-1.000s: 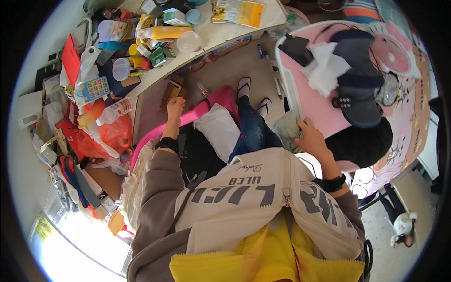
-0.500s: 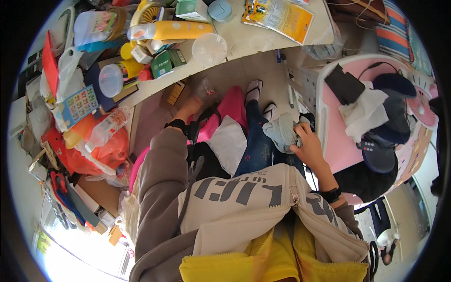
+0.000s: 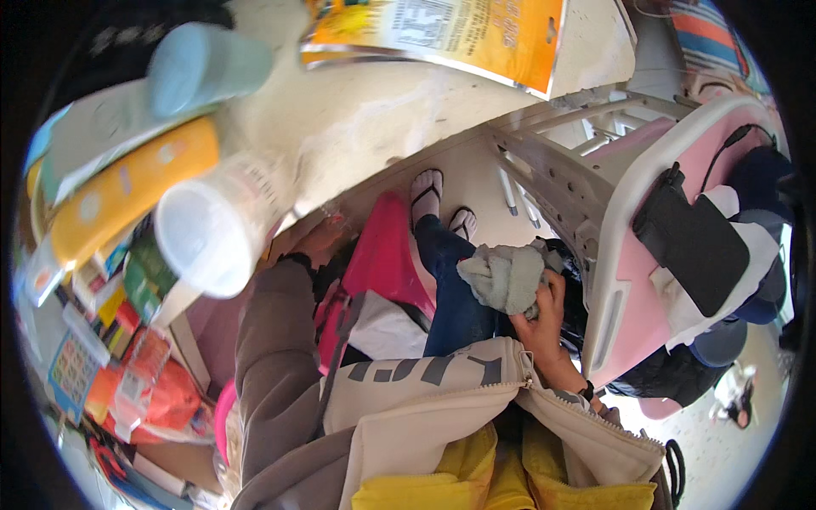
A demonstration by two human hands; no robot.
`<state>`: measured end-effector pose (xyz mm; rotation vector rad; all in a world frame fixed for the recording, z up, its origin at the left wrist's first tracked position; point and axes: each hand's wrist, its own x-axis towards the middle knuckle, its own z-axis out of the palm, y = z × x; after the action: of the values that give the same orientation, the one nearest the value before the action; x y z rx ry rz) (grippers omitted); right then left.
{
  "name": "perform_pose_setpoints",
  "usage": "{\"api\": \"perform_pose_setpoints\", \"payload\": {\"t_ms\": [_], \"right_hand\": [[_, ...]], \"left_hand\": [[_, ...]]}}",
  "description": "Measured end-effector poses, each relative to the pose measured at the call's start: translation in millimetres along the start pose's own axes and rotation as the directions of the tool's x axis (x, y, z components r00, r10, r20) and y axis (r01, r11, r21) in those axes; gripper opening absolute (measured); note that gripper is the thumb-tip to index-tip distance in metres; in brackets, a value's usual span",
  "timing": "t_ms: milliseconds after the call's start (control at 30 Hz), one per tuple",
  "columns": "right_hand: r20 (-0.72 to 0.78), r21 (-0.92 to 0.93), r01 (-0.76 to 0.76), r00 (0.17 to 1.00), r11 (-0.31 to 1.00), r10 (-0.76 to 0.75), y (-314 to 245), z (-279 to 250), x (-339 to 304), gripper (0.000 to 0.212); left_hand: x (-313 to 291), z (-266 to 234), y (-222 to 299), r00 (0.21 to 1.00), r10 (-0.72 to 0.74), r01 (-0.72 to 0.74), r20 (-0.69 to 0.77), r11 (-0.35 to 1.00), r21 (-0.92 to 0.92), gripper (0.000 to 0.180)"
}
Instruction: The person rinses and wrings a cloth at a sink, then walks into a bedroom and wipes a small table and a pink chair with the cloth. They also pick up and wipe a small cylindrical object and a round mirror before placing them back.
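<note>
My right hand (image 3: 545,327) is closed around a bunched grey cloth (image 3: 501,279), held above my jeans-covered leg beside the pink-topped table. My left hand (image 3: 316,244) reaches down below the edge of the cream table (image 3: 408,115). Its fingers are blurred and partly hidden, so their grip does not show. Close to its fingertips is a smeared, clear plastic thing (image 3: 337,219) with some red on it. Between my arms lie a bright pink plastic piece (image 3: 387,255) and a white sheet or cloth (image 3: 387,327).
On the cream table stand a clear plastic cup (image 3: 204,238), a yellow tube (image 3: 132,191), a blue round container (image 3: 200,68) and an orange pouch (image 3: 442,38). At right, the pink table (image 3: 629,331) carries a black flat device (image 3: 697,242), white cloth and dark caps. Red bags (image 3: 161,391) crowd the left.
The view has shifted, so the cream table and its cup look nearer. My right hand still grips the grey cloth; my left hand remains below the table edge, now more blurred.
</note>
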<state>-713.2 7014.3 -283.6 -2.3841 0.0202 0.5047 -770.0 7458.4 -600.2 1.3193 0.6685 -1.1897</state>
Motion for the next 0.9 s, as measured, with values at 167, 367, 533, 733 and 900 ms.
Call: {"api": "perform_pose_setpoints", "payload": {"t_ms": [167, 367, 533, 733, 900], "right_hand": [[-0.09, -0.018, -0.072, 0.993, 0.997, 0.07, 10, 3, 4, 0.047], [-0.074, -0.084, 0.012, 0.997, 0.996, -0.018, 25, 7, -4, 0.047], [-0.179, -0.091, -0.081, 0.982, 0.993, 0.064, 42, 12, -9, 0.048], [-0.165, -0.087, -0.063, 0.985, 0.994, 0.048, 41, 15, -8, 0.049], [-0.13, -0.049, -0.018, 0.991, 0.999, 0.012, 34, 12, -11, 0.043]], "left_hand": [[32, -30, -3, 0.991, -0.124, 0.121, 0.039, 0.99, 0.077, 0.061], [73, -32, -21, 0.977, -0.207, 0.194, 0.05, 0.962, 0.192, 0.071], [50, -5, -34, 0.962, -0.257, 0.245, 0.094, 0.962, 0.122, 0.065], [-25, -14, -15, 0.959, -0.283, 0.285, 0.034, 0.947, -0.15, 0.055], [-18, 19, 49, 0.924, -0.335, 0.218, -0.182, 0.856, -0.469, 0.047]]}}
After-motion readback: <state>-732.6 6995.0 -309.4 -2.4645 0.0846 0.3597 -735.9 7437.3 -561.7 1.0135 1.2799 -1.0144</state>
